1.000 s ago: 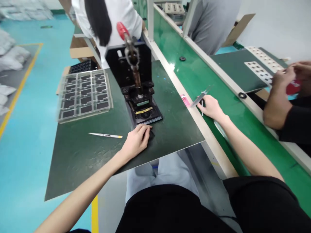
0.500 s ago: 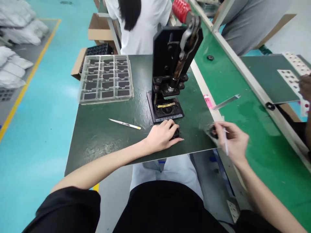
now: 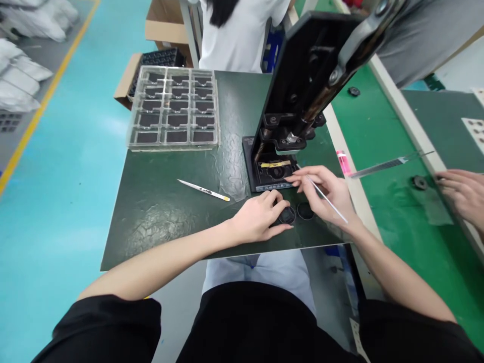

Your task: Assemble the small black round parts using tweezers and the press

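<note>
A black hand press (image 3: 302, 85) stands on the dark green table, with a yellow strip (image 3: 275, 164) across its base. My left hand (image 3: 260, 216) rests before it, fingers curled round the edge of a round black part (image 3: 287, 215). Just right of that part lies a second black disc (image 3: 305, 210). My right hand (image 3: 325, 194) holds a thin white stick (image 3: 327, 199) and has its fingertips at the right front of the press base. White tweezers (image 3: 203, 190) lie on the table left of the press.
A clear tray (image 3: 174, 108) with dark rectangular pieces sits at the back left. Along the right runs a green conveyor (image 3: 393, 201) carrying black round parts, with another person's hand (image 3: 463, 196) beside it. A metal ruler (image 3: 381, 166) juts over the conveyor. A person in white is beyond the table.
My right hand has moved left from the conveyor side to the press base, still with the stick. The second disc now lies on the table. The view has shifted, and another person's hand shows at right.
</note>
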`<move>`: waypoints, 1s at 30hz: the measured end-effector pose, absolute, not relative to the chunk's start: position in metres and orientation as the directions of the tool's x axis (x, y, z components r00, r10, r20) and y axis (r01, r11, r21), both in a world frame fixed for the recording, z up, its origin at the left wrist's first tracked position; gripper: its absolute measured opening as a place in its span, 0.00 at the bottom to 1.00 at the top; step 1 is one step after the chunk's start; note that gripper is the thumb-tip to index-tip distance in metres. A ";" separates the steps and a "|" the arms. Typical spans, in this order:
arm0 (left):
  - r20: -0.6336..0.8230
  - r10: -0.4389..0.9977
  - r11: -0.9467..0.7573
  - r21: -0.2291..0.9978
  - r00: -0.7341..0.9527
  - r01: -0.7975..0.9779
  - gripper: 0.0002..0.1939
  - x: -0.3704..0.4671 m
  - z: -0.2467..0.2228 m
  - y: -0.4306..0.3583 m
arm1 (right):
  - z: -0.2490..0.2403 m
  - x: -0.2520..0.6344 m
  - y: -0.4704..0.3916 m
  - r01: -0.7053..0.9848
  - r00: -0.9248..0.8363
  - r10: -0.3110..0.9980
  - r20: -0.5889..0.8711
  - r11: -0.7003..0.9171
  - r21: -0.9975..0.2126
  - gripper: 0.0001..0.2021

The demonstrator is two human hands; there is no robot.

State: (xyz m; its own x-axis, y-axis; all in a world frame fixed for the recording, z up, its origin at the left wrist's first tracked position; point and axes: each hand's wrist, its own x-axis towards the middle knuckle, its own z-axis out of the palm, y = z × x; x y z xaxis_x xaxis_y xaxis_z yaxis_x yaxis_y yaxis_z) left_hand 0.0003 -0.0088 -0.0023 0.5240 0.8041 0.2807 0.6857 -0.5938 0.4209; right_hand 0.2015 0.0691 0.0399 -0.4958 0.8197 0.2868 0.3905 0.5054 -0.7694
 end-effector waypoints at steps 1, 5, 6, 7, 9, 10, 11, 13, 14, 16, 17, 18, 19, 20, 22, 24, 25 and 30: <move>0.281 0.810 -0.586 0.409 0.514 0.700 0.25 0.001 -0.002 -0.009 | 0.041 0.195 0.073 0.380 -0.530 0.801 0.280 0.519 -0.766 0.10; 0.278 0.836 -0.547 0.357 0.473 0.757 0.32 0.002 0.000 -0.012 | 0.040 0.177 0.090 0.365 -0.569 0.756 0.323 0.584 -0.725 0.13; 0.270 0.843 -0.536 0.352 0.465 0.767 0.33 0.002 0.000 -0.012 | 0.038 0.175 0.093 0.372 -0.537 0.768 0.349 0.587 -0.720 0.13; 0.263 0.848 -0.528 0.350 0.460 0.774 0.34 0.002 0.001 -0.012 | 0.036 0.173 0.095 0.378 -0.495 0.784 0.374 0.582 -0.720 0.14; 0.254 0.848 -0.528 0.354 0.464 0.772 0.36 0.001 0.001 -0.012 | 0.032 0.171 0.097 0.377 -0.410 0.818 0.404 0.555 -0.741 0.14; 0.255 0.841 -0.540 0.362 0.477 0.760 0.37 0.000 0.001 -0.011 | 0.030 0.170 0.098 0.368 -0.379 0.830 0.409 0.541 -0.757 0.14; 0.259 0.831 -0.557 0.372 0.493 0.743 0.37 -0.001 0.001 -0.010 | 0.028 0.169 0.098 0.356 -0.358 0.839 0.409 0.528 -0.771 0.14; 0.268 0.809 -0.588 0.392 0.524 0.708 0.35 -0.003 0.000 -0.009 | 0.026 0.167 0.097 0.341 -0.343 0.847 0.405 0.514 -0.787 0.15; 0.272 0.801 -0.599 0.400 0.534 0.694 0.34 -0.004 -0.001 -0.008 | 0.025 0.166 0.097 0.340 -0.347 0.847 0.403 0.514 -0.787 0.15; 0.278 0.794 -0.607 0.411 0.541 0.680 0.31 -0.006 -0.002 -0.007 | 0.024 0.165 0.097 0.351 -0.358 0.844 0.399 0.517 -0.781 0.14; 0.280 0.792 -0.610 0.413 0.543 0.676 0.29 -0.006 -0.002 -0.007 | 0.023 0.164 0.098 0.361 -0.366 0.843 0.395 0.520 -0.774 0.14; 0.282 0.790 -0.612 0.415 0.544 0.673 0.28 -0.007 -0.002 -0.007 | 0.023 0.164 0.098 0.372 -0.377 0.838 0.394 0.526 -0.765 0.14; 0.282 0.790 -0.612 0.416 0.544 0.673 0.27 -0.007 -0.002 -0.007 | 0.022 0.163 0.099 0.383 -0.389 0.832 0.396 0.536 -0.752 0.14; 0.280 0.791 -0.611 0.416 0.544 0.674 0.27 -0.007 -0.002 -0.007 | 0.021 0.163 0.099 0.397 -0.398 0.826 0.399 0.548 -0.736 0.14; 0.274 0.793 -0.607 0.412 0.544 0.679 0.27 -0.006 -0.001 -0.008 | 0.020 0.163 0.100 0.428 -0.410 0.816 0.407 0.566 -0.704 0.14; 0.270 0.795 -0.605 0.408 0.543 0.683 0.28 -0.006 -0.001 -0.008 | 0.019 0.163 0.100 0.450 -0.403 0.814 0.419 0.575 -0.684 0.13; 0.272 0.793 -0.608 0.405 0.545 0.683 0.29 -0.006 -0.001 -0.008 | 0.019 0.163 0.100 0.455 -0.395 0.814 0.426 0.577 -0.679 0.13; 0.285 0.773 -0.634 0.397 0.567 0.664 0.27 -0.006 -0.001 -0.007 | 0.025 0.160 0.098 0.502 -0.400 0.802 0.443 0.597 -0.626 0.13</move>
